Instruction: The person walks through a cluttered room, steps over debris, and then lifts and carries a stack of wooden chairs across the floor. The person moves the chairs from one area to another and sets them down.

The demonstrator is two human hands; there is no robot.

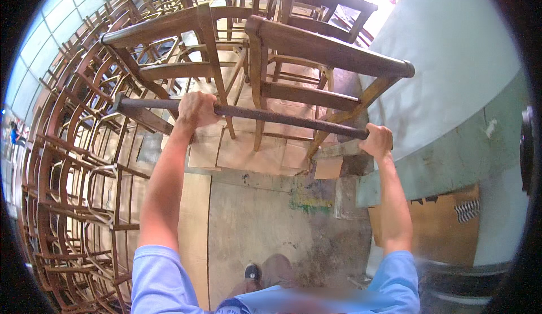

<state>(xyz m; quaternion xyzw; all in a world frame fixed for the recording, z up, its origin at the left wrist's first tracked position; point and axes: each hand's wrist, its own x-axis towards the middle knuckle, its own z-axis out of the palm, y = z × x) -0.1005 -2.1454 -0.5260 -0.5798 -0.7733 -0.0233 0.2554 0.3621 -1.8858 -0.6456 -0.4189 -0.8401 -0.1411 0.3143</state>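
Note:
A long dark bar [282, 116] runs across in front of me, sloping slightly down to the right. My left hand [197, 109] is closed around it left of its middle. Near its right end, my right hand [378, 140] grips the same bar, its fingers wrapped round. At the bar's left end is a thicker, block-like brown part; whether it belongs to the bar I cannot tell. Just beyond the bar stand a wooden chair frame [327, 46] at the right and another wooden chair frame [161, 27] at the left, both brown with curved top rails.
Many stacked wooden chair frames [84, 173] line my left side, with more at the back. Flat cardboard [240, 150] lies under the chairs, and another cardboard sheet [195, 240] lies at the left. A white and green wall [451, 139] bounds the right, with cardboard [440, 229] against it.

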